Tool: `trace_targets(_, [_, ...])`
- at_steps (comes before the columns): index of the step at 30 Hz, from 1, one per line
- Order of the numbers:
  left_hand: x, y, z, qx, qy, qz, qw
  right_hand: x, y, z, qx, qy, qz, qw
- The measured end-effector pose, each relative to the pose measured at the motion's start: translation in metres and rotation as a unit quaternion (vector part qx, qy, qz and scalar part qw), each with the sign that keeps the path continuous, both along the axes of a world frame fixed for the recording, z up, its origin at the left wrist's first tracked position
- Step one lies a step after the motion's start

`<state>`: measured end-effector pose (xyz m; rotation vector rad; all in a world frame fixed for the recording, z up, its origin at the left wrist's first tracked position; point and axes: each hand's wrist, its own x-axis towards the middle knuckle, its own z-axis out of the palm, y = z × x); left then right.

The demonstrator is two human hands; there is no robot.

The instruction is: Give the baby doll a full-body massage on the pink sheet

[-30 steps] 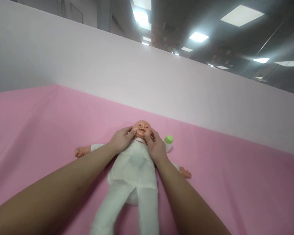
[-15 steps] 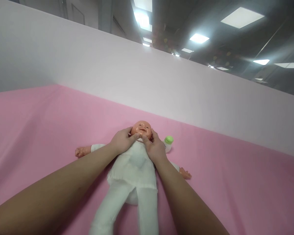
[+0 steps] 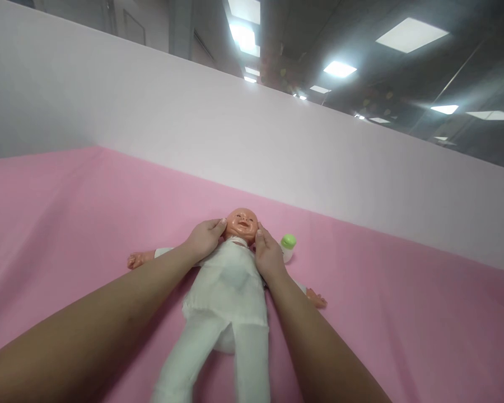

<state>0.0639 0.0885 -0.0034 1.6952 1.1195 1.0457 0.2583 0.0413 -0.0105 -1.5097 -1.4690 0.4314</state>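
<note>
Pink cloth (image 3: 67,224): covers the whole work surface, smooth, running nearer than the hands to the lower edge and beyond them to the backdrop.

Doll (image 3: 231,291): lies face up on the cloth, white suit, legs toward the viewer, arms spread out to either side of the hands.

Left hand (image 3: 204,239): rests on the doll's shoulder, fingers loosely curled, tips touching the side of the doll's head (image 3: 241,223). Not clamped shut; it cups the head rather than grasps it.

Right hand (image 3: 267,254): on the opposite shoulder, thumb up against the other side of the head, likewise cupping.

Bottle (image 3: 288,246): green cap, just beside the right hand, on its outer side.

White partition (image 3: 277,145): stands beyond the head, along the far edge of the cloth.

Ceiling lights (image 3: 411,34): above the partition, dim room behind.

Change from half a second ago: the thumbs then met under the doll's chin; now they sit apart, one at each cheek.
</note>
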Motion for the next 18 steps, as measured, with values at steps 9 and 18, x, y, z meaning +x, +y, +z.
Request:
trace_targets(9, [0.003, -0.012, 0.009, 0.048, 0.092, 0.015, 0.994, -0.011, -0.004, 0.014, -0.081, -0.041, -0.037, 0.995])
trace_targets(18, [-0.001, -0.005, 0.001, 0.068, 0.1, 0.01, 0.993, -0.004, 0.005, 0.001, -0.043, 0.016, -0.003, 0.999])
